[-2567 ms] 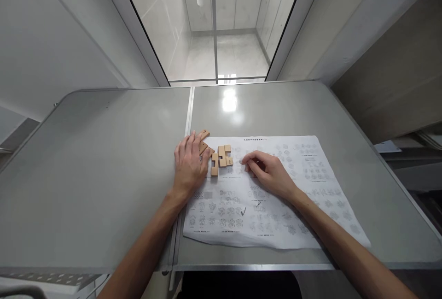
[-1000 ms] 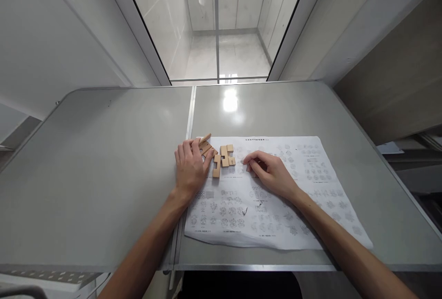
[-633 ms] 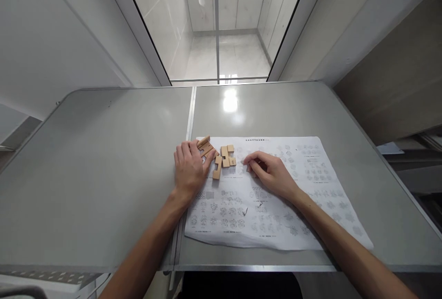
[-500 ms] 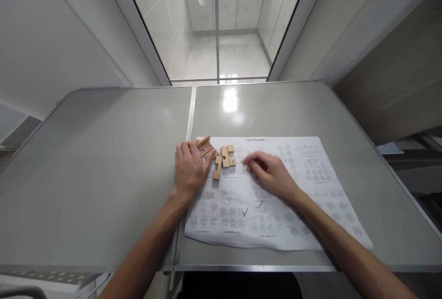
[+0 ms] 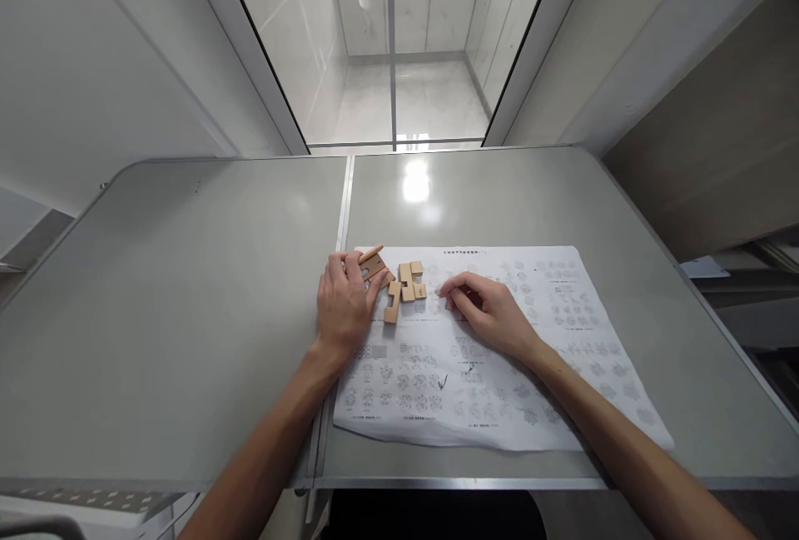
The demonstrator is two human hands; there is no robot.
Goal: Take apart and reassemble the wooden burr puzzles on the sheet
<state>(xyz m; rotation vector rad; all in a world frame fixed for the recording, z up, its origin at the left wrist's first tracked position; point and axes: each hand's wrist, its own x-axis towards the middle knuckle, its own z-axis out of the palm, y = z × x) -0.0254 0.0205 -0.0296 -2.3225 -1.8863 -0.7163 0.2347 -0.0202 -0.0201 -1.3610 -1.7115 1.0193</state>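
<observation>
My left hand (image 5: 342,300) is closed around several notched wooden puzzle pieces (image 5: 374,266), its fingers over their left side and its thumb along the near edge. One slim piece sticks up at the back of this group. Just right of the thumb, a loose notched wooden block (image 5: 393,304) lies on the printed sheet (image 5: 499,432). Beside it are more interlocking wooden blocks (image 5: 409,283), close together. My right hand (image 5: 490,309) rests on the sheet to the right of these blocks, fingers curled in and thumb near the index fingertip. Nothing shows between them.
Rows of small puzzle diagrams cover the sheet, which lies on a grey table (image 5: 187,315). A metal seam (image 5: 343,207) divides the tabletop left of the sheet. Behind the far edge stands a framed glass panel (image 5: 430,99).
The slim wooden piece at my left fingers has tilted and shifted slightly right, and the held pieces have turned a little. My right hand and the loose blocks stay in place.
</observation>
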